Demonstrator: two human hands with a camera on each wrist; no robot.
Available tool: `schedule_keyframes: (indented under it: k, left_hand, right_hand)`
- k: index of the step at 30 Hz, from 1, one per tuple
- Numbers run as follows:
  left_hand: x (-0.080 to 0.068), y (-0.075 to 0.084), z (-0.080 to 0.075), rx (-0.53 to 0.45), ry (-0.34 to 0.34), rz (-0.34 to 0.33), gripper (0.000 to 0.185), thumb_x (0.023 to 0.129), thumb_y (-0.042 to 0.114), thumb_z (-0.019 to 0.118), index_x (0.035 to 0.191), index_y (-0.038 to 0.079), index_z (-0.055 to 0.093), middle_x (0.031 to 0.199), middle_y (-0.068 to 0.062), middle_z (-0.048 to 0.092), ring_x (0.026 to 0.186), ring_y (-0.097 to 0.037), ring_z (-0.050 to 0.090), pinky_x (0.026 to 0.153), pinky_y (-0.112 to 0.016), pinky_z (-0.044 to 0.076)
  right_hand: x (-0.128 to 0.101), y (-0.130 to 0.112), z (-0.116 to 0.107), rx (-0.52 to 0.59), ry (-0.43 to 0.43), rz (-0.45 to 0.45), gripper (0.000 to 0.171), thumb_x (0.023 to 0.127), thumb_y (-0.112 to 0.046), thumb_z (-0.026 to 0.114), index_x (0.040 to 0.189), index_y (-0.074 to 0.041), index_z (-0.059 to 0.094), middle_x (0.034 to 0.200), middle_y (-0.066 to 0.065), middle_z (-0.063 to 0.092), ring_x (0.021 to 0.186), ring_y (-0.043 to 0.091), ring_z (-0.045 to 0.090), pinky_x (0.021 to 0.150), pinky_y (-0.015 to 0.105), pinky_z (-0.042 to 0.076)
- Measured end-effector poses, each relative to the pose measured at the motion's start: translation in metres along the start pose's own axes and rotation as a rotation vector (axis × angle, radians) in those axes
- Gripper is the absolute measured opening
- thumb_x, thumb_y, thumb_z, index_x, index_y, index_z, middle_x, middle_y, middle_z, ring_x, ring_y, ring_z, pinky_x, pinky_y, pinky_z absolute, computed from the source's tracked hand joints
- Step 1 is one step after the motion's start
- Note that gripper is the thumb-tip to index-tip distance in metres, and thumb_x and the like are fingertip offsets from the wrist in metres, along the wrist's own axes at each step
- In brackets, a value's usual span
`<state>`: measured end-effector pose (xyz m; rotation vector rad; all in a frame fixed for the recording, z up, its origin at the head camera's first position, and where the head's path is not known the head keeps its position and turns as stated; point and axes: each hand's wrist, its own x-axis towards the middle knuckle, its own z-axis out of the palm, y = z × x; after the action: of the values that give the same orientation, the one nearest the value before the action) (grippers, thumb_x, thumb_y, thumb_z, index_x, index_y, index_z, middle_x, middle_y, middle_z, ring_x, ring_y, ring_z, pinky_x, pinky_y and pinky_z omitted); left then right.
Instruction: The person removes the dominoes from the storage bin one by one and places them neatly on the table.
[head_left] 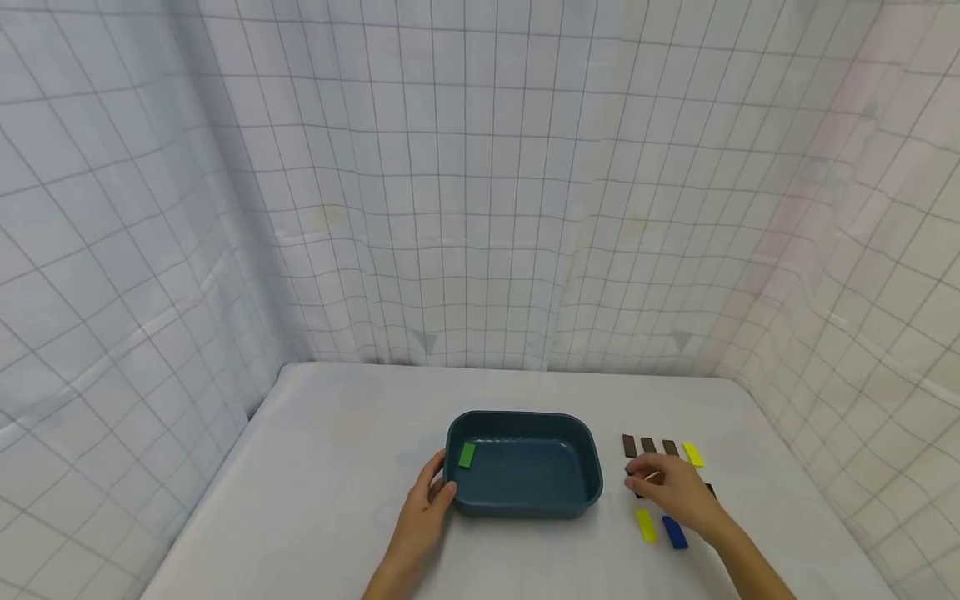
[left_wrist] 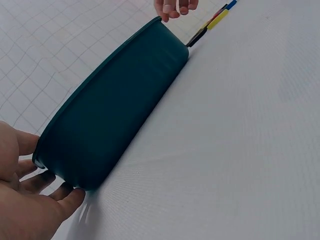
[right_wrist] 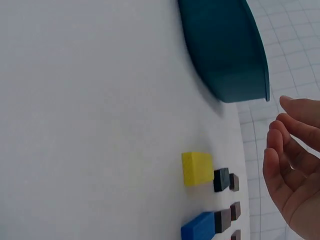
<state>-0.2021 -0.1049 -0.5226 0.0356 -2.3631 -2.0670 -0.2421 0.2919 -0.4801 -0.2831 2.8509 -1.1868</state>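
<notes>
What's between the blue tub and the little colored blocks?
Only bare white table lies between the tub and the blocks; the right hand hovers over the blocks. Head view shows it.

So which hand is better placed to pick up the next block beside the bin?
Likely the right hand: it hovers open over the blocks right of the bin, while the left hand rests against the bin's left end.

Left hand (head_left: 429,502) lay flat and low, fingers (left_wrist: 70,197) relaxed, thumb spread apart from them. Right hand (head_left: 673,489) hovered palm-down, forearm running in from lower right, fingers (right_wrist: 286,136) loosely curled, gripping nothing.
</notes>
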Motion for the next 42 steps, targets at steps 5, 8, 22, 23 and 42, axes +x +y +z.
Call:
schedule_keyframes:
  k: [5, 8, 22, 23, 42]
  left_hand:
    - [0.001, 0.001, 0.001, -0.007, 0.000, -0.003, 0.058, 0.108, 0.014, 0.055, 0.162, 0.011, 0.034, 0.164, -0.023, 0.030, 0.145, -0.046, 0.036, 0.113, -0.057, 0.036]
    - [-0.001, 0.001, 0.001, -0.002, 0.008, -0.007, 0.057, 0.108, 0.014, 0.054, 0.161, 0.010, 0.034, 0.164, -0.023, 0.030, 0.145, -0.046, 0.036, 0.114, -0.058, 0.035]
    - [-0.003, 0.006, 0.000, 0.002, 0.018, -0.018, 0.058, 0.108, 0.014, 0.055, 0.161, 0.011, 0.034, 0.164, -0.022, 0.031, 0.146, -0.047, 0.034, 0.114, -0.060, 0.034]
    - [-0.003, 0.005, 0.001, 0.002, 0.017, -0.017, 0.058, 0.108, 0.014, 0.056, 0.161, 0.011, 0.034, 0.164, -0.022, 0.031, 0.146, -0.047, 0.034, 0.114, -0.060, 0.034]
    - [-0.003, 0.003, 0.002, -0.026, -0.009, -0.026, 0.058, 0.108, 0.013, 0.053, 0.162, 0.010, 0.033, 0.164, -0.023, 0.029, 0.147, -0.046, 0.032, 0.114, -0.059, 0.034]
  right_hand:
    - [0.016, -0.014, 0.008, 0.030, -0.016, -0.076, 0.019, 0.095, -0.022, 0.076, 0.108, -0.009, 0.075, 0.096, -0.003, 0.071, 0.086, 0.016, 0.067, 0.070, 0.027, 0.058]
    - [0.025, -0.024, 0.014, 0.043, -0.051, -0.125, 0.022, 0.097, -0.026, 0.075, 0.110, -0.009, 0.075, 0.098, -0.004, 0.072, 0.089, 0.016, 0.067, 0.073, 0.027, 0.057]
    - [0.063, -0.063, 0.053, 0.053, -0.141, -0.275, 0.025, 0.099, -0.026, 0.072, 0.112, -0.005, 0.075, 0.094, -0.008, 0.069, 0.084, 0.015, 0.063, 0.071, 0.031, 0.054]
    - [0.066, -0.065, 0.056, 0.052, -0.148, -0.273, 0.026, 0.099, -0.026, 0.072, 0.112, -0.005, 0.076, 0.095, -0.007, 0.068, 0.085, 0.016, 0.063, 0.072, 0.031, 0.054]
    - [0.109, -0.120, 0.138, 0.089, -0.178, -0.256, 0.026, 0.094, -0.020, 0.075, 0.113, -0.002, 0.076, 0.088, -0.005, 0.069, 0.076, 0.010, 0.062, 0.066, 0.029, 0.053]
